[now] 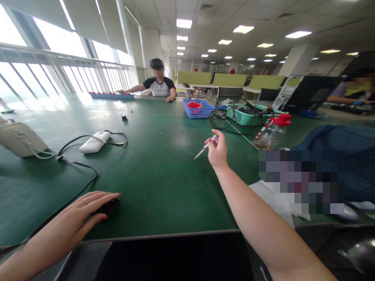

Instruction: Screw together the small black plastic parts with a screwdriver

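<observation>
My right hand [217,149] is raised over the green table [158,187], its fingers closed around a small screwdriver [202,151] with a clear, pinkish handle. The slim metal shaft points down and to the left. Near the table's front edge, my left hand [90,208] lies over a small black object [109,207], thumb on one side and fingers on the other. Most of that object is hidden under the hand, so its kind cannot be made out.
A white power strip [95,142] with a black cord lies left. Farther back are a small black piece [124,118], a blue basket [199,111], a green basket [243,117] with cables and a red-capped bottle [274,130]. A dark blue bag [336,156] lies right. Another person [159,84] sits opposite.
</observation>
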### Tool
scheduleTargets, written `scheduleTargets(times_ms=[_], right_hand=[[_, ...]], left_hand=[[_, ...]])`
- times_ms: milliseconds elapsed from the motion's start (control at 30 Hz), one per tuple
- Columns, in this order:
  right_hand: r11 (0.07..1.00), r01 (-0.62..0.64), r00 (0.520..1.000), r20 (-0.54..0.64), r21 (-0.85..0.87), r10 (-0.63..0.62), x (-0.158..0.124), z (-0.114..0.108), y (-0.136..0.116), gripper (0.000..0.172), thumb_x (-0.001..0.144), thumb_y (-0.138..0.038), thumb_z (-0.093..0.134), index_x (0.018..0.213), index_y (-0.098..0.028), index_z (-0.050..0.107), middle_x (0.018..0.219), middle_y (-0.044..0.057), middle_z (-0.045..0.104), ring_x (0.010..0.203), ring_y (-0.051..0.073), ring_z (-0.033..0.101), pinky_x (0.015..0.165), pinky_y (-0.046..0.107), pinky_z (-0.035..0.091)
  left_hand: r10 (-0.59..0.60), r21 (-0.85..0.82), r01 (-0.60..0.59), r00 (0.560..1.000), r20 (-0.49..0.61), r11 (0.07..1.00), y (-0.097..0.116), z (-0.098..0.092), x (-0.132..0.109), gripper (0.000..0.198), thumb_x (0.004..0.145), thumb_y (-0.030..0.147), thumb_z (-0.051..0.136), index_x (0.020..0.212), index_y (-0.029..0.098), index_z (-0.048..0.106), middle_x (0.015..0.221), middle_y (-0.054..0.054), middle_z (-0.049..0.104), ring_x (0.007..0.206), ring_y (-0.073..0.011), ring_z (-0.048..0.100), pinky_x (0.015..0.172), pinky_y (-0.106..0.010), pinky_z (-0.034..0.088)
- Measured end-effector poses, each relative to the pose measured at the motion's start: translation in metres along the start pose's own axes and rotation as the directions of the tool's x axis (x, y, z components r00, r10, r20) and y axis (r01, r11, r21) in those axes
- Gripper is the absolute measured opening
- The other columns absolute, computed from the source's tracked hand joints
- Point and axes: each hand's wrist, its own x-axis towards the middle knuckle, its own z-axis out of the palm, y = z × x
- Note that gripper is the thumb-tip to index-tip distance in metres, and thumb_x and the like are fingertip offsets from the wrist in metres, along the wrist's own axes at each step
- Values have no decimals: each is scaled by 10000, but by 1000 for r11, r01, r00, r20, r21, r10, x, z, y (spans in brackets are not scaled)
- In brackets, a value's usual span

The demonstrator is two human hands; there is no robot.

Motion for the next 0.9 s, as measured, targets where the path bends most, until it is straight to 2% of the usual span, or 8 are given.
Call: scheduleTargets(times_ms=[200, 333, 467, 567, 633, 733, 833, 900], right_hand=[[1000, -15, 1000, 4, 11, 15, -2, 0, -2, 381, 830, -216, 515, 1210, -233, 506, 805, 9, 653, 706, 168, 655, 699, 337, 547], [1000, -27, 1000, 8, 2, 27, -2, 1, -3, 392, 830, -243, 541, 1220, -220, 506, 788, 12, 657, 672, 171, 648, 675, 341, 545], [1000, 4, 1000, 16, -15, -4, -2, 3, -1, 396, 834, -265, 559, 1225, -227, 507, 812, 18, 665, 697, 174, 653, 690, 346, 547], [995, 65, 997, 40, -72, -62, -4, 3, -2, 403, 840, -288, 569, 1234, -227, 512, 865, 34, 674, 745, 182, 662, 732, 363, 549], [984, 115, 991, 78, -134, -105, -6, 3, -5, 409, 848, -300, 567, 1246, -223, 516, 874, 41, 677, 753, 186, 659, 754, 373, 546], [955, 196, 974, 160, -224, -162, -9, 3, -13, 393, 859, -304, 557, 1245, -234, 528, 875, 39, 684, 735, 182, 648, 758, 368, 541], [927, 252, 956, 216, -276, -196, -11, 5, -20, 376, 860, -298, 553, 1233, -254, 538, 923, 43, 693, 719, 172, 643, 725, 341, 538], [923, 258, 950, 249, -286, -188, -11, 5, -22, 391, 862, -295, 550, 1251, -259, 527, 945, 47, 696, 712, 171, 644, 709, 334, 537]], left_hand=[[-23, -33, 26, 997, 72, 999, -8, 2, -4, 483, 853, 436, 552, 1336, 421, 546, 1338, 43, 626, 1200, -268, 615, 1043, -386, 493], [-57, -62, 61, 997, 57, 996, 18, 0, 18, 402, 831, 473, 586, 1221, 401, 650, 1251, 37, 685, 1130, -264, 653, 1009, -382, 521], [36, -123, -30, 998, 44, 992, 79, 1, 68, 342, 820, 401, 631, 1154, 359, 692, 1209, 23, 701, 1143, -239, 630, 1045, -370, 483], [110, -173, -107, 994, 6, 979, 126, 7, 118, 342, 812, 337, 655, 1151, 318, 695, 1169, 8, 717, 1112, -229, 634, 1026, -350, 483], [155, -172, -156, 988, -22, 973, 147, 15, 153, 348, 800, 295, 679, 1147, 290, 699, 1145, -11, 728, 1094, -237, 639, 1008, -345, 482], [160, -146, -164, 986, -38, 976, 161, 31, 200, 341, 789, 259, 700, 1130, 274, 708, 1113, -40, 738, 1047, -239, 660, 966, -328, 486], [100, -113, -100, 995, -10, 989, 157, 50, 233, 310, 793, 251, 697, 1102, 246, 720, 1065, -66, 749, 1025, -247, 672, 943, -333, 491], [72, -121, -71, 997, 8, 990, 149, 61, 245, 312, 793, 253, 698, 1104, 235, 718, 1061, -72, 749, 1029, -250, 674, 947, -339, 492]])
